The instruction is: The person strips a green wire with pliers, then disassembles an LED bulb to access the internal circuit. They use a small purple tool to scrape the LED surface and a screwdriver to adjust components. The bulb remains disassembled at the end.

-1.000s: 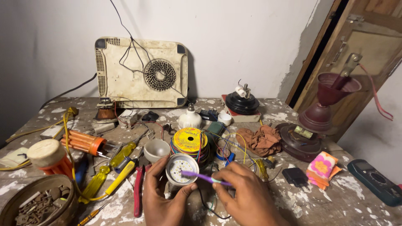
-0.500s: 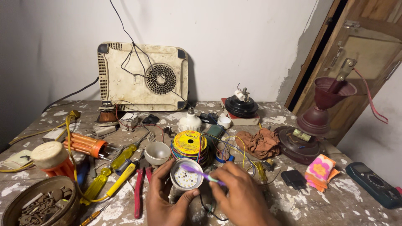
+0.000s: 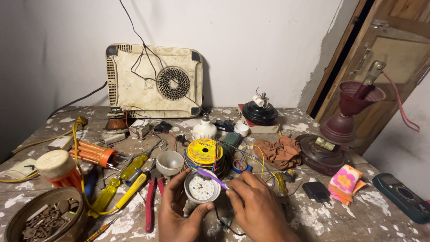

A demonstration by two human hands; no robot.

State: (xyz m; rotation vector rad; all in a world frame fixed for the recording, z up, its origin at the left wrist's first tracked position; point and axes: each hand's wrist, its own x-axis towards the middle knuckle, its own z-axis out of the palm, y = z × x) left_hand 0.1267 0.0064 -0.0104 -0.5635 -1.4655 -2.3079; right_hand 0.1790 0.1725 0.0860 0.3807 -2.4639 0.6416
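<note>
Two hands low in the middle of a messy tabletop (image 3: 367, 219): the left hand (image 3: 177, 215) is wrapped around a round white LED bulb base (image 3: 202, 189), its disc facing up, while the right hand (image 3: 257, 206) pinches a purple-handled tool (image 3: 214, 179) with its tip over the disc. Just behind sits a yellow-topped wire spool (image 3: 204, 151); red pliers (image 3: 151, 204) lie beside the left hand.

a repair workshop: cluttered bench (image 3: 380, 219) with screwdrivers (image 3: 130, 188), pliers (image 3: 150, 206), wire spools (image 3: 204, 154).
</note>
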